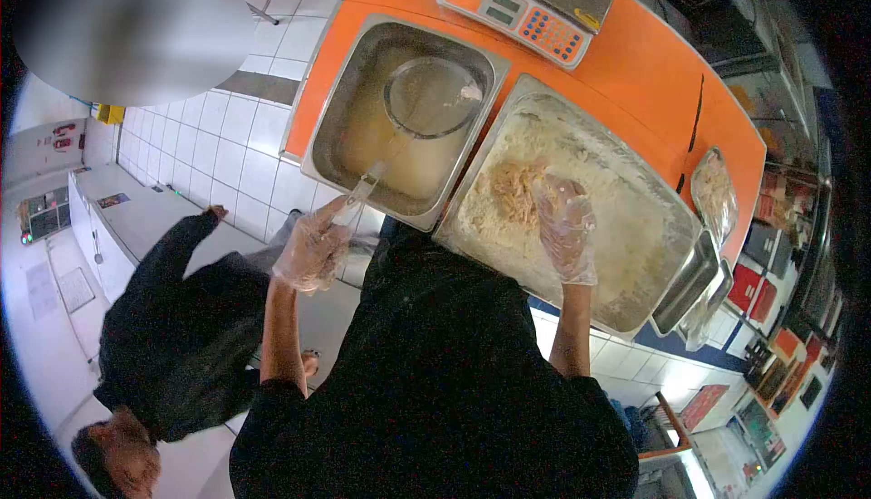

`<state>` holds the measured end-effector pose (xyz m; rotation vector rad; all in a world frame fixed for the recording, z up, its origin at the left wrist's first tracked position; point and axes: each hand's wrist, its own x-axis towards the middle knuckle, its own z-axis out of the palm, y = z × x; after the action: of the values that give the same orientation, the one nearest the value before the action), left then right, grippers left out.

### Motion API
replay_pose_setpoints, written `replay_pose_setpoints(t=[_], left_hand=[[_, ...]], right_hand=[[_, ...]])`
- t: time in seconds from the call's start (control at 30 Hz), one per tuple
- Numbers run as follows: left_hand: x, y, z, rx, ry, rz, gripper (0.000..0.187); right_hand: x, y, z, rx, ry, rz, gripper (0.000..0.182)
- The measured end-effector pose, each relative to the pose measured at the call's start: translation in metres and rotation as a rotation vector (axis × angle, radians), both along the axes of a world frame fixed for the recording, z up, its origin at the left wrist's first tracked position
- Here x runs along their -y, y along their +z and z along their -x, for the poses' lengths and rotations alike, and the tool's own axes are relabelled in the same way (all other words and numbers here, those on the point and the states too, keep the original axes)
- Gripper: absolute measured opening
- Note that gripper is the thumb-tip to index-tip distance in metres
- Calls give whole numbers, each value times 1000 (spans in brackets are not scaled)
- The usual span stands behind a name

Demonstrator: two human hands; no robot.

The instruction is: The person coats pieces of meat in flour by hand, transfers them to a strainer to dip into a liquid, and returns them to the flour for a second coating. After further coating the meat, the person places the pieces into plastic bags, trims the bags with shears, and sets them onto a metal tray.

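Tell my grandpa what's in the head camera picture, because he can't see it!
A person's gloved right hand touches powder-coated lumps in a metal tray of white powder. Their gloved left hand grips a pale handle at a metal tub of cloudy liquid. Beyond, a scale sits on the orange counter.

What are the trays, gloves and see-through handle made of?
The left tray and right tray look like metal: grey, faintly shiny rims. The left glove and right glove seem thin plastic: clear, crinkly, glossy. The clear handle is perhaps stiff plastic: straight and see-through.
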<state>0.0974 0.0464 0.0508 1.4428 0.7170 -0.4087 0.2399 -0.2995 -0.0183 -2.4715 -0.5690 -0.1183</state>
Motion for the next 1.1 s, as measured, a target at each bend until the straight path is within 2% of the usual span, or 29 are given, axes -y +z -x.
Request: replay_pose_setpoints(t=[0.03,0.1,0.13,0.27,0.33,0.43,0.5,0.53,0.6,0.63,0.7,0.73,0.8,0.83,0.9,1.03,1.1], left_hand=[[-1,6,0,5,5,-4,50],[-10,15,2,-85,51,4,49],[-17,16,3,-13,-24,-19,50],[-20,42,-4,-23,15,-4,51],[-25,51,-8,-38,-41,-86,52],[-46,48,-3,27,-132,-66,53],[-56,46,1,128,-489,-552,52],[-61,48,4,134,-500,-551,52],[-69,51,10,158,-495,-498,51],[-72,52,12,165,-501,-498,51],[-76,51,18,134,-276,-293,58],[-74,57,17,139,-276,-291,58],[-71,73,16,54,-197,-100,60],[-71,74,19,52,-197,-93,60],[-73,74,23,-4,-97,-40,67],[-88,60,32,109,-119,37,70],[-91,59,34,82,-122,-55,68]], right_hand=[[0,2,0,5,5,-4,26],[-1,10,0,-186,-95,-93,27],[0,10,0,-183,-93,-96,27],[1,12,-5,-168,-65,-56,30],[-4,15,-12,-153,-56,-37,31],[-22,21,-28,0,4,74,33],[-38,22,-43,120,76,137,33],[-47,16,-55,122,64,139,33],[-65,-2,-81,458,153,382,34],[-73,-6,-91,462,145,384,34],[-87,-10,-109,255,162,269,37],[-87,-18,-119,258,160,272,37],[-85,-24,-131,-155,320,77,31],[-87,-24,-130,-159,319,84,31],[-94,-16,-129,-660,4,-371,36],[-93,18,-120,-569,47,-345,48],[-91,21,-113,-338,-48,-182,47]])
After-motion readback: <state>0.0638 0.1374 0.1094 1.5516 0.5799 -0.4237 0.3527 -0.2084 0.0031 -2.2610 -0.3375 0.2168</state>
